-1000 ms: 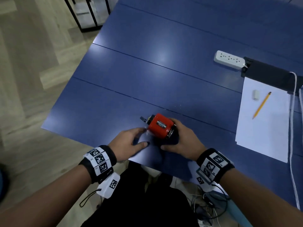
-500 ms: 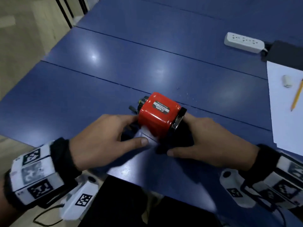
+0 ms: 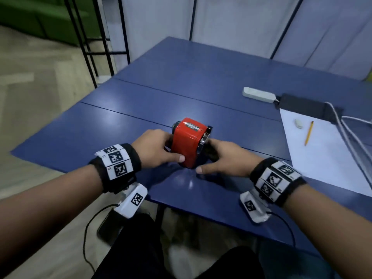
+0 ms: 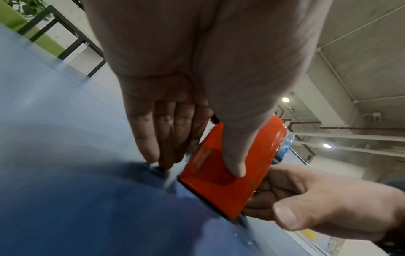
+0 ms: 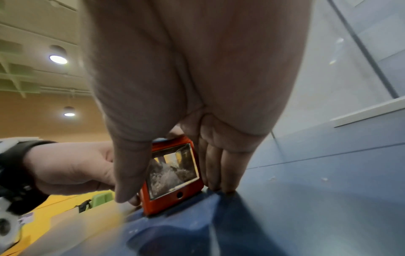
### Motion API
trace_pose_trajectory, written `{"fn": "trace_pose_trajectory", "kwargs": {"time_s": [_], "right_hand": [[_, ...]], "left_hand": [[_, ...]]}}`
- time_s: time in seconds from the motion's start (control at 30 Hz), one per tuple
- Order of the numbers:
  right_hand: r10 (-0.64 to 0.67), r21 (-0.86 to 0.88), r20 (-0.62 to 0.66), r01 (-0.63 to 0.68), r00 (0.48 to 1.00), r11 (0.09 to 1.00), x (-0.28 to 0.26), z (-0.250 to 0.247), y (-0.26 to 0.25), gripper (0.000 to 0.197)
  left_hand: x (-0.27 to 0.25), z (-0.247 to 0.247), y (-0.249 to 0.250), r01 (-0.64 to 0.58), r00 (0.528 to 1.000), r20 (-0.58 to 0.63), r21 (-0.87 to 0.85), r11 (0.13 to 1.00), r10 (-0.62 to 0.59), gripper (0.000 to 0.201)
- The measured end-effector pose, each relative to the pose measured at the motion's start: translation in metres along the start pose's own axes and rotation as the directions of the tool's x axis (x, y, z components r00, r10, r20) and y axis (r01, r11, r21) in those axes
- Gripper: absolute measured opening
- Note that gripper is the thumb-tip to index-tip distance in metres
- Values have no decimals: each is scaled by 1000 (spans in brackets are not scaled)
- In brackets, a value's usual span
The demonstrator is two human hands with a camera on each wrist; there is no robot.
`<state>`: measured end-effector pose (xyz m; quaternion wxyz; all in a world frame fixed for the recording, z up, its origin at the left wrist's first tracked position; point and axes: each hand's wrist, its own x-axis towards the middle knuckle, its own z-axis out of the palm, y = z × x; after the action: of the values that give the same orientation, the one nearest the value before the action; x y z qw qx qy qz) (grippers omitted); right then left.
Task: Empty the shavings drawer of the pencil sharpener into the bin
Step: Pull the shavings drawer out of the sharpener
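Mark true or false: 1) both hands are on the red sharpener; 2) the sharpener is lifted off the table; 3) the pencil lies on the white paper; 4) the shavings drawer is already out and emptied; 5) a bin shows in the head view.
1) True: left hand and right hand flank the sharpener.
2) False: it stands on the blue table.
3) True: the pencil lies on the paper, near the eraser.
4) False: the drawer sits in the body, shavings inside.
5) False: no bin shows.
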<state>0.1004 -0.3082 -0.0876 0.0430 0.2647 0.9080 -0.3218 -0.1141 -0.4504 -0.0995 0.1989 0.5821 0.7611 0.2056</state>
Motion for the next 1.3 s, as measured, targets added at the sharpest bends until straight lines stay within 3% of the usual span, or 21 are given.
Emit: {"fn": "trace_pose_trajectory", "kwargs": {"time_s": [0.4, 0.73, 0.87, 0.93, 1.0, 1.1, 1.17, 1.3], "right_hand": [[100, 40, -89, -97, 991, 994, 2, 9, -12, 78], [109, 65, -144, -100, 984, 993, -5, 15, -14, 71], [76, 46, -143, -71, 987, 996, -16, 18, -17, 76], [77, 39, -169, -71, 983, 997, -23, 19, -17, 87], [100, 79, -208, -86, 973, 993, -28, 22, -16, 101], [134, 174, -278, -87, 951, 981, -27, 28, -17, 104], [138, 184, -337, -78, 931, 980, -24, 31, -17, 99], [144, 117, -383, -106, 913, 987, -17, 34, -20, 83]], "left_hand": [[-4, -5, 4, 5, 1000, -19, -10, 1000, -5, 34], [-8, -10, 12, 55, 997, 48, 66, 996, -58, 21], [-8, -21, 12, 64, 998, -15, 275, 959, -63, 41], [-11, -33, 17, 42, 998, -63, 305, 951, -24, 51], [-11, -44, 24, 14, 996, -86, 299, 954, 12, 75], [-5, -51, 35, -82, 994, -39, 300, 950, 98, 113], [2, -49, 42, -159, 987, 20, 316, 935, 161, 128], [15, -42, 53, -253, 966, 150, 368, 895, 212, 128]]}}
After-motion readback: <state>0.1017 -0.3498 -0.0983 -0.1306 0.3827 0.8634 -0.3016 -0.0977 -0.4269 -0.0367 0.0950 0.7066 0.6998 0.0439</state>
